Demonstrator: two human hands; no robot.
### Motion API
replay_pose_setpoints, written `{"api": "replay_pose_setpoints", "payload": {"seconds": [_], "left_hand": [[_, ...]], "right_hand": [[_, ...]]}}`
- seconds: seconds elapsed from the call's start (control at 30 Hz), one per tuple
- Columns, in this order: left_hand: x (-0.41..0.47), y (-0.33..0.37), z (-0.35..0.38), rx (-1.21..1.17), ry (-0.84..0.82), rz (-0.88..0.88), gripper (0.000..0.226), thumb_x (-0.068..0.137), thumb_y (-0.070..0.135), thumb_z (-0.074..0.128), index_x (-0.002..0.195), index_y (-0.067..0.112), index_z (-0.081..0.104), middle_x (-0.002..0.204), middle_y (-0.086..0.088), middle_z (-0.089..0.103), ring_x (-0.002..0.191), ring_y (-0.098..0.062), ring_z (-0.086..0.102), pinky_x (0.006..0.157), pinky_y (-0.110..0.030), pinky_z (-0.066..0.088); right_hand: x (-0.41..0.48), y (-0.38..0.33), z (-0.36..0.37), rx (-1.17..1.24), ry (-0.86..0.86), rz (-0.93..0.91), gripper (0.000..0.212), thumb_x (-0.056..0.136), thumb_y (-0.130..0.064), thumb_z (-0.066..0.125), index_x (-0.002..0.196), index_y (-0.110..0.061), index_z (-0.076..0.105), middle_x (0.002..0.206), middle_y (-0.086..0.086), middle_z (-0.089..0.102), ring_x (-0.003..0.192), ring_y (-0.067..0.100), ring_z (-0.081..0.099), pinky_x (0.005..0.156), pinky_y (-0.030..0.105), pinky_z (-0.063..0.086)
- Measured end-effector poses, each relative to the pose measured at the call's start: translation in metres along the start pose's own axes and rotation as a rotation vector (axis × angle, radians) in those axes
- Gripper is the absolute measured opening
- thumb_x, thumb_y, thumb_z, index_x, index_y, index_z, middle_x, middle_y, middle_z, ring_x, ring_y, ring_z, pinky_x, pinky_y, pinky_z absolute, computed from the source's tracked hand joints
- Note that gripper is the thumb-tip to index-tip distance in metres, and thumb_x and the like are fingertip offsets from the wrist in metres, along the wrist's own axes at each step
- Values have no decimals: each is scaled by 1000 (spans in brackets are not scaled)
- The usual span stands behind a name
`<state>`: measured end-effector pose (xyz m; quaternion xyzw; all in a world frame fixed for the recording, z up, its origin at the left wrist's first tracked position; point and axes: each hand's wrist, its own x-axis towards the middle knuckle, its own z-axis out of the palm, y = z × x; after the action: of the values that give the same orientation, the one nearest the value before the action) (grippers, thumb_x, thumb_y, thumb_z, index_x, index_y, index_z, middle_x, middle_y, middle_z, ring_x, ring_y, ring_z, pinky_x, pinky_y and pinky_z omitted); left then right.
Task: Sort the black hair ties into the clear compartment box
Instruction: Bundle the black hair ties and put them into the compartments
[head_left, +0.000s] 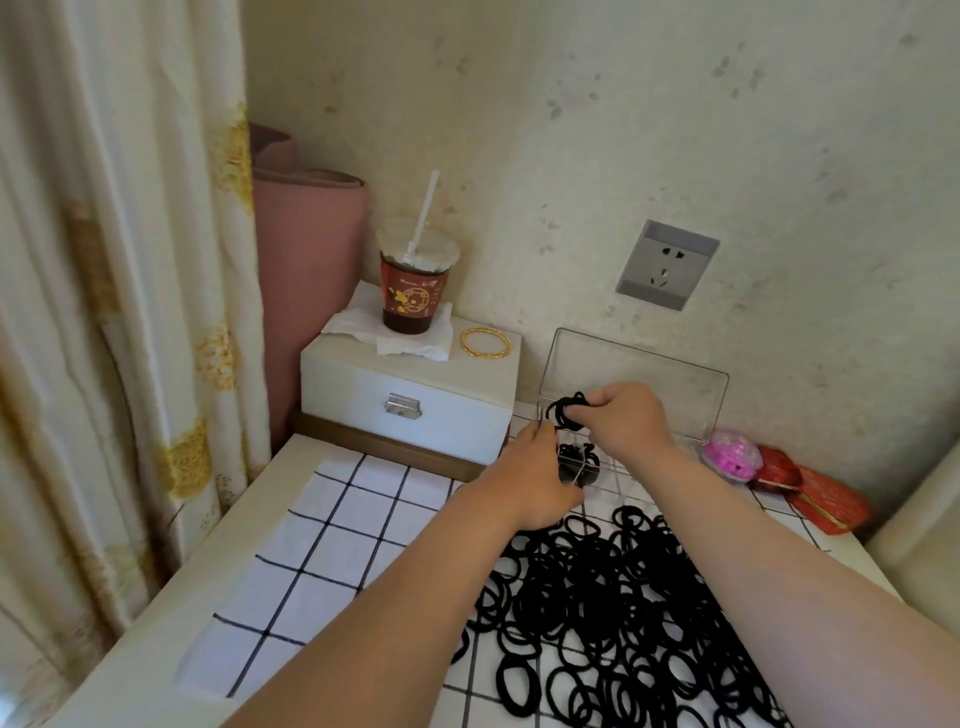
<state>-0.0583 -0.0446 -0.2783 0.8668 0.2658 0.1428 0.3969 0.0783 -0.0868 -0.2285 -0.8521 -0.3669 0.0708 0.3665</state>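
The right hand (631, 418) pinches a bunch of black hair ties (569, 410) just above the clear compartment box (636, 376) (lid up), the left hand (535, 478) gripping its wall, likely to steady it, beside the loose pile (623, 597).

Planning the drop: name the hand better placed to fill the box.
Right: the right hand grips a bunch of black hair ties over the clear plastic compartment box; the left hand touches its edge.

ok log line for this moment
right hand holds hair ties over box | left hand grips box edge | box open, partly filled | pile on cloth
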Motion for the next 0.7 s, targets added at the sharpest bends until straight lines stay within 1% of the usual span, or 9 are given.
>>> {"api": "replay_pose_setpoints", "payload": {"seconds": [0.1,0.17,0.27,0.33,0.43,0.53,0.6,0.67,0.7], "left_hand": [[0,-1,-3,-25,-9,10,58,81,37,67,132,15,46,128,-3,46,113,-22,52,99,-42,47],[-1,-1,-4,-28,-15,27,48,85,34,66,128,15,52,128,-2,45,111,-22,52,99,-40,47],[-2,-2,-4,-16,-7,53,43,85,32,66,123,16,56,127,-2,44,109,-22,53,98,-41,48],[-2,-3,-3,4,4,63,44,84,32,65,124,16,56,127,-3,44,110,-23,53,98,-42,48],[-1,-4,-3,61,17,62,45,85,30,63,126,14,55,134,-2,42,116,-23,50,100,-43,47],[-2,-4,-2,96,10,45,46,85,30,62,127,14,55,137,-1,40,118,-23,49,100,-43,47],[-2,-3,-2,113,6,42,45,86,32,62,127,14,57,137,-1,40,119,-23,49,101,-44,47],[-3,-2,-4,119,6,44,45,86,34,61,127,14,57,137,-1,41,119,-23,49,101,-43,46],[-3,-1,-4,115,7,48,44,86,34,61,125,14,57,135,-2,43,118,-23,50,100,-43,47]], "right_hand": [[4,1,9,-250,-7,-75,15,83,-28,74,73,-16,75,65,2,67,61,18,60,49,27,41],[7,1,16,-483,-32,-118,14,86,-28,69,78,-18,74,73,0,66,66,17,58,49,23,37],[11,0,25,-790,-110,-156,18,88,-18,59,98,-13,73,102,8,62,96,24,55,69,29,47],[12,-4,27,-907,-168,-175,24,90,-15,57,111,-10,67,118,12,55,115,28,48,86,35,46],[18,-5,22,-914,-323,-199,30,92,-17,55,120,-14,65,126,15,48,122,32,41,96,39,43],[23,1,7,-821,-443,-168,39,94,-20,49,131,-20,61,138,17,50,128,35,41,107,42,40],[18,3,-4,-700,-406,-192,49,90,-11,51,139,-17,55,144,12,46,135,32,39,112,43,36],[7,2,-11,-650,-332,-298,47,88,-11,51,133,-18,62,139,5,51,131,27,44,110,41,37],[0,1,-12,-658,-326,-357,41,87,-17,48,124,-20,67,133,1,57,126,25,47,106,40,38]]}}
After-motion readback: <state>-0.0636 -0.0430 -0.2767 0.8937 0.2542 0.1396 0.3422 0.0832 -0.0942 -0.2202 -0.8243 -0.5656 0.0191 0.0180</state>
